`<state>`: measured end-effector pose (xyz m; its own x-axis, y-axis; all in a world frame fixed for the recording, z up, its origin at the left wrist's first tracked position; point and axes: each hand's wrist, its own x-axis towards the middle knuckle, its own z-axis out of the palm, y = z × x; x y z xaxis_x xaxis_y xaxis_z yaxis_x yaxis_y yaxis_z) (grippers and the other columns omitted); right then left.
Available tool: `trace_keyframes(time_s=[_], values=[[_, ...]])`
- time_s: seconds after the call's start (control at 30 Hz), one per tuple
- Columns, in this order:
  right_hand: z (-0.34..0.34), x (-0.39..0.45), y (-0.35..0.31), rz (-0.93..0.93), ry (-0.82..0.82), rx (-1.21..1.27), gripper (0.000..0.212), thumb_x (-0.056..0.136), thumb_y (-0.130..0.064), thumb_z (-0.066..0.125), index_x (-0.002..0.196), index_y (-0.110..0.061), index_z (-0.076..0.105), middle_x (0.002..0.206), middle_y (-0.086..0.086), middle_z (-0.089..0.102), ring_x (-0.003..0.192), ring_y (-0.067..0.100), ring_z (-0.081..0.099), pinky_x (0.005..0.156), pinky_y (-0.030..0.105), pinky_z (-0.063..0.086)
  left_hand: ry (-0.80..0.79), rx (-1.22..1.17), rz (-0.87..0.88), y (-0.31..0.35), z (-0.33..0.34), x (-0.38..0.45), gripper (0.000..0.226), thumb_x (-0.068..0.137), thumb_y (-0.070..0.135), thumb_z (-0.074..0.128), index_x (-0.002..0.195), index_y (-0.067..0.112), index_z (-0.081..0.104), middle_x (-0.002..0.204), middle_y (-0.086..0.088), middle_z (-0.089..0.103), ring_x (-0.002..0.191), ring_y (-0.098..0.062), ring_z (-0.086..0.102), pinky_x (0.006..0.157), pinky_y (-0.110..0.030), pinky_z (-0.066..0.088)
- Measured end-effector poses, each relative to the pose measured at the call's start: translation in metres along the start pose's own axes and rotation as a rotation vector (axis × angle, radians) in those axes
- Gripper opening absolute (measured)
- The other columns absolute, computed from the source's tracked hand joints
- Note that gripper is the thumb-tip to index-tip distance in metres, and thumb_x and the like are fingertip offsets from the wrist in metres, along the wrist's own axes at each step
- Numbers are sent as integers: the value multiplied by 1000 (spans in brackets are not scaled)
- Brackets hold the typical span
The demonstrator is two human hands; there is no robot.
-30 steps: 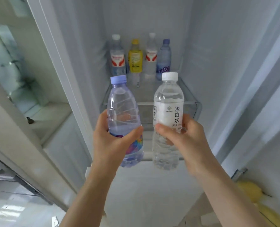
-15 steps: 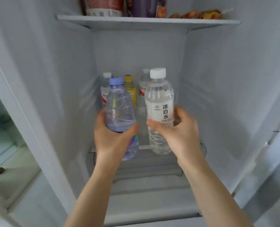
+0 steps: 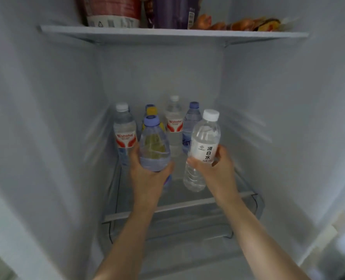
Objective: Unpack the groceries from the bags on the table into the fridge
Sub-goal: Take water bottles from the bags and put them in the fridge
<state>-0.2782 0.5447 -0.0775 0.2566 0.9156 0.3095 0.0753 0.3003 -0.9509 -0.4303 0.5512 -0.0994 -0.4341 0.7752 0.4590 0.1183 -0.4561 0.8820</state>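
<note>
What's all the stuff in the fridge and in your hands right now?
Bottles at the back: four visible; two clear with red labels, one yellow-capped, one purple-capped.
Purple-capped bottle: one, clear, in the left hand.
White-capped bottle: one, clear, in the right hand.
Glass shelf: one, under the bottles.
Upper shelf: one, white, holding a red tub, a purple pack and orange packets.
Left hand: grips its bottle.
Right hand: grips its bottle.

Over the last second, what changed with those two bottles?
Both hands carried their bottles forward into the fridge, above the glass shelf. The left hand keeps its grip on the purple-capped bottle, the right hand on the white-capped bottle. Neither is set down yet. The bottles standing at the back stayed put.
</note>
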Motion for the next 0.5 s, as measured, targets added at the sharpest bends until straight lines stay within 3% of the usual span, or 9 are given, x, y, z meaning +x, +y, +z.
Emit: trace_keyframes(time_s=[0.1,0.23,0.4,0.5], values=[[1,4,10,-11,-20,-37,58,67,-11,84,114,-20,52,104,-7,63,90,2,62,62,9,49,-13,6,-8,-9,2,3,83,59,10,91,131,20,50,115,16,63,100,5,62,83,-12,51],[2,9,20,-32,-30,-72,58,66,-11,85,111,-24,50,100,-15,61,83,-12,59,63,5,46,-23,11,-30,-19,3,1,84,58,10,91,129,27,50,113,20,61,100,7,61,81,-10,50],[4,14,35,-14,-57,-82,62,65,-14,86,117,-21,53,106,-9,62,91,-5,58,65,4,46,-51,30,-47,-31,5,0,89,58,8,91,134,20,48,123,8,61,108,-2,60,91,-19,53],[5,17,40,-5,-50,-70,61,66,-14,85,118,-21,53,106,-10,61,92,-4,59,65,5,47,-50,36,-43,-35,9,0,88,58,10,92,133,21,48,122,9,61,109,-4,60,91,-21,52]])
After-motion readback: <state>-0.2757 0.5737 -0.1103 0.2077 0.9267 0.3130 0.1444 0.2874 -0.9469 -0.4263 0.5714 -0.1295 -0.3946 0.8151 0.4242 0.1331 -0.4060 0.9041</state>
